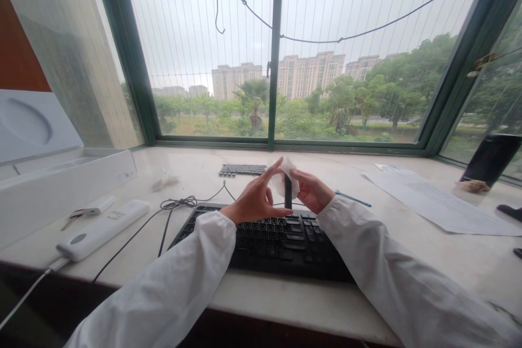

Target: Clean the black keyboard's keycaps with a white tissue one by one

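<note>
My left hand (255, 198) is closed around a long black keycap (288, 191), which looks like a space bar and stands upright, its lower end at my thumb. My right hand (312, 190) pinches a crumpled white tissue (287, 166) against the keycap's upper part and side. Both hands are raised over a black keyboard (285, 261), where many positions show bare square sockets rather than caps. Behind the hands, loose dark keycaps (242, 169) are set out in rows on the white counter (196, 160). My right fingers are partly hidden by the tissue.
A power strip (101, 228), keys (73, 217), a coiled black cable (179, 203) and a white box (69, 179) are at left. To the right are a blue thin stick (353, 198), paper sheets (436, 201) and a dark upright object (491, 157). A window stands behind.
</note>
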Demonstrator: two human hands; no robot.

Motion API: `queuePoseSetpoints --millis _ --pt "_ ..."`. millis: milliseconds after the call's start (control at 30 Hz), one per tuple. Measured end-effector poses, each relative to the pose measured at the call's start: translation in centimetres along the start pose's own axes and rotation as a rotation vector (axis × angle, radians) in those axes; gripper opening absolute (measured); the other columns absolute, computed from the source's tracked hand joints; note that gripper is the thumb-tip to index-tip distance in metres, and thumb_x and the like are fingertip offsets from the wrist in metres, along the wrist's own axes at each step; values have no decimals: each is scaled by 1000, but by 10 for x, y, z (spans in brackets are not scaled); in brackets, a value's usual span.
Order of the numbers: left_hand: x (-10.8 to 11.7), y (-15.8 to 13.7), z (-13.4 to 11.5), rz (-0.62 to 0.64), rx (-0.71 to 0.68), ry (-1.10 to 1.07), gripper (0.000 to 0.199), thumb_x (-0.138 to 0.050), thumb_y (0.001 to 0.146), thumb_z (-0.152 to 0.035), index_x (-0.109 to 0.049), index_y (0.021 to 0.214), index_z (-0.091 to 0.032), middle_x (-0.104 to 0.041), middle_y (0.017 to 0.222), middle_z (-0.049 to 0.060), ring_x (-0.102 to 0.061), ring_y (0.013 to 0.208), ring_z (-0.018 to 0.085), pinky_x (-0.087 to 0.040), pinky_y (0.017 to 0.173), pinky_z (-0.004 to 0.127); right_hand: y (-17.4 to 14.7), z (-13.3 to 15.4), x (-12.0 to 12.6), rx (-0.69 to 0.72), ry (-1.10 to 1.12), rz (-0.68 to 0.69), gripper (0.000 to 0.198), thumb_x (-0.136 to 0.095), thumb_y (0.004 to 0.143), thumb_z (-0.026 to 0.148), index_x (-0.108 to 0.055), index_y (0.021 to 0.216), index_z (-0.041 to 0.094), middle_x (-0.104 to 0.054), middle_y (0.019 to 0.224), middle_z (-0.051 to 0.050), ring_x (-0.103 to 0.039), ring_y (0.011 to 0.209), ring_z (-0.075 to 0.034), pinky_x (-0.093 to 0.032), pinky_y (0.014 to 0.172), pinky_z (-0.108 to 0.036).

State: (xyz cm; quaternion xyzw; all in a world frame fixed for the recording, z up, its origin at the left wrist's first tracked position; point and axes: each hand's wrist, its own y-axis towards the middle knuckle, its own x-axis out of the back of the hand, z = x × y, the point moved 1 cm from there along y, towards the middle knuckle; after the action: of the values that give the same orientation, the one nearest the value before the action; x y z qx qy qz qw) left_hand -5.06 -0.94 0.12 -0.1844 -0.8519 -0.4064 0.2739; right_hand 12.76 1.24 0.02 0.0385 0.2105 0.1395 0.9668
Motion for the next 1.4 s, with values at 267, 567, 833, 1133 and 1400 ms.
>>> queuePoseSetpoints --millis 267,567,833,1133,1400 --pt "0 0 0 9 42 -23 117 -82 63 -32 -7 153 -35 -42 144 21 -61 51 7 -53 51 24 7 4 13 98 -248 -77 28 -81 61 39 -70 73 16 -67 69 -2 -57 65 -16 -40 63 -29" --pt "-1 0 6 7 6 -69 109 -81 63 -27 -18 151 -34 -37 148 18 -63 58 7 -53 49 21 8 8 15 137 -241 -122 37 -87 52 35 -66 78 17 -67 66 -1 -59 64 -16 -40 64 -30" --pt "-3 0 8 25 18 -67 106 -83 62 -29 -24 150 -33 -38 147 19 -63 56 8 -54 48 24 9 3 17 163 -243 -179 43 -90 48 35 -68 81 19 -73 73 -4 -67 73 -21 -49 71 -34" --pt "-2 1 6 -53 6 -42 112 -85 60 -33 -18 151 -37 -38 147 17 -60 56 5 -54 53 23 10 -10 10 78 -87 -129 36 -83 63 41 -71 89 19 -73 83 -5 -65 76 -20 -53 67 -32" --pt "0 1 3 -200 18 -6 115 -84 60 -44 -14 151 -36 -39 146 16 -54 53 3 -54 52 24 2 -11 0 -16 -56 -23 33 -83 63 36 -72 91 23 -73 87 -2 -65 74 -16 -50 63 -25"
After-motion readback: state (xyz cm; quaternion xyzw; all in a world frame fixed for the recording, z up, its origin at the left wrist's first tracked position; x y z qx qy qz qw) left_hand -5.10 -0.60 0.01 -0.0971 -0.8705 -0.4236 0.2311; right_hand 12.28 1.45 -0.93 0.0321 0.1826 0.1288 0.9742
